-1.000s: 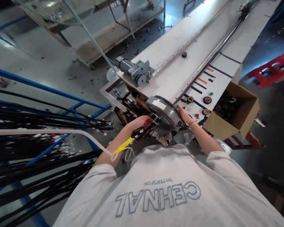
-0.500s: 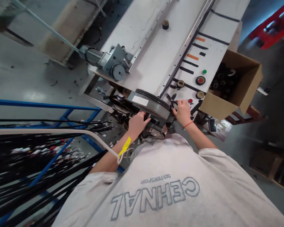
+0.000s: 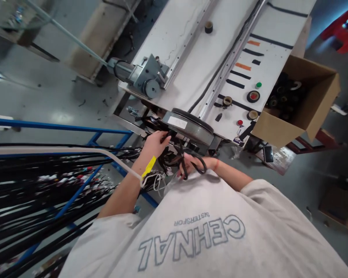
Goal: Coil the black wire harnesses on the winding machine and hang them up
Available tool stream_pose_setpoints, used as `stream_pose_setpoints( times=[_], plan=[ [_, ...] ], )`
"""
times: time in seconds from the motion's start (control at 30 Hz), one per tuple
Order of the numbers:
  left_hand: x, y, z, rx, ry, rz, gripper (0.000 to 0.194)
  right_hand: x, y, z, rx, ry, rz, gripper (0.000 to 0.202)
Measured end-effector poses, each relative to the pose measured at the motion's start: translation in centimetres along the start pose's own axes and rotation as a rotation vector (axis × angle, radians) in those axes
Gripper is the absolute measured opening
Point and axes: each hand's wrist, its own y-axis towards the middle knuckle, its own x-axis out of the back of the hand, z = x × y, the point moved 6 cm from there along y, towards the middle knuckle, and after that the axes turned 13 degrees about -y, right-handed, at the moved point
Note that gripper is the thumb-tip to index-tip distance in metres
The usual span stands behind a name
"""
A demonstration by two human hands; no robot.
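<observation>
My right hand (image 3: 193, 163) is close to my shirt front, with its fingers around a pair of black-handled scissors (image 3: 202, 166) whose blades point away from me. To the left, my left hand (image 3: 155, 146) is closed in a pinch at the lower left side of the round grey machine head (image 3: 191, 132). Something dark is at those fingertips, too unclear to name. A black cable (image 3: 204, 90) runs from the machine head along the white table (image 3: 188, 69). Yellow tag and white cord hang by my left wrist.
A motor unit (image 3: 150, 79) is fixed at the table's left edge. Tape rolls (image 3: 227, 101), tape strips and push buttons (image 3: 239, 122) are on the right side, beside a cardboard box (image 3: 316, 100) of rolls. A blue rack (image 3: 60, 129) with many black cables stands at left.
My right hand has lifted the scissors off the table and brought them toward my body. My left hand has moved left along the machine head. The black cable has shifted left off the rail.
</observation>
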Motion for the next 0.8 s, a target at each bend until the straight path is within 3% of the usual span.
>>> stream_pose_setpoints(
  times=[0.07,0.13,0.2,0.27,0.33,0.43,0.47,0.53,0.6,0.73,0.77,0.8],
  plan=[
    [0.1,-0.1,-0.5,-0.013,0.046,0.014,0.035,0.7,2.5,-1.5,-0.173,0.037,-0.126,0.081],
    [-0.1,-0.1,-0.8,0.008,0.124,0.046,0.035,0.9,1.8,-2.2,-0.173,-0.029,-0.246,0.076],
    [-0.9,0.1,-0.9,0.056,0.237,0.084,0.04,1.2,-1.6,-2.2,-0.014,-0.13,-0.363,0.069],
    [-2.2,0.6,-0.7,0.129,0.36,0.124,0.047,3.4,-6.6,-2.2,0.057,-0.259,-0.683,0.065],
    [-3.5,1.5,-0.4,0.203,0.445,0.156,0.049,7.2,-11.3,-2.5,-0.103,-0.441,-1.052,0.061],
    [-5.0,2.8,0.2,0.242,0.443,0.159,0.046,12.5,-14.9,-1.5,-0.48,-0.771,-1.348,0.045],
    [-5.2,3.0,0.4,0.229,0.414,0.133,0.048,13.5,-15.5,-0.8,-0.525,-0.86,-1.426,0.039],
    [-5.3,3.3,0.7,0.176,0.336,0.043,0.055,13.6,-15.9,0.2,-0.462,-0.906,-1.574,0.033],
    [-5.3,3.2,1.1,0.108,0.254,-0.047,0.059,11.5,-14.8,-0.7,-0.331,-0.694,-1.519,0.033],
    [-5.1,3.0,2.0,0.047,0.092,-0.11,0.056,3.6,-6.1,-7.0,-0.299,0.212,-0.841,0.025],
    [-4.9,2.9,2.1,0.04,0.058,-0.126,0.056,2.4,-3.9,-7.9,-0.289,0.39,-0.783,0.019],
    [-4.6,2.8,2.1,0.031,0.03,-0.145,0.056,2.1,-2.1,-8.6,-0.266,0.515,-0.804,0.014]
  ],
)
